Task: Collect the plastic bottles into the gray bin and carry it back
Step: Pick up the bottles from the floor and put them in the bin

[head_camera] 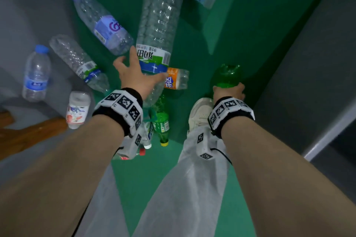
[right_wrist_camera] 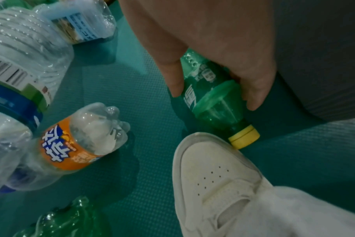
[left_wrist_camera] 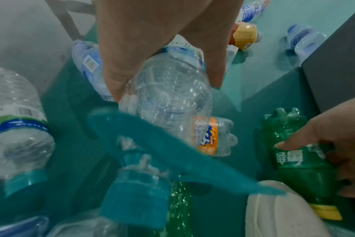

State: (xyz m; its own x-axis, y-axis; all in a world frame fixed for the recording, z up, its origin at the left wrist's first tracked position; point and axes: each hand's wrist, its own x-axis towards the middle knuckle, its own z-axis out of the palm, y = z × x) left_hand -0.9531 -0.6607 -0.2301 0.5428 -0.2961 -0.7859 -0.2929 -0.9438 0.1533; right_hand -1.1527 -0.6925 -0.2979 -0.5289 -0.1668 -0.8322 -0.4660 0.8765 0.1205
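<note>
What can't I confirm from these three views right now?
- Gray bin: not in any view.
- Left hand on the large clear bottle: fingertips hidden by the bottle in the head view; wrist view blurred.
- Small bottles by the left wristband, head view: mostly hidden.

Dim, flat indoor light, soft shadows, wide-angle bending at edges, wrist views blurred and murky

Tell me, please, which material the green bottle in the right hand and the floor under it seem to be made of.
Green bottle: thin, glossy, translucent plastic; light passes through and highlights show. Its yellow cap looks opaque, matte plastic. Floor: probably rubber or vinyl mat, matte green, with a fine dotted texture.
</note>
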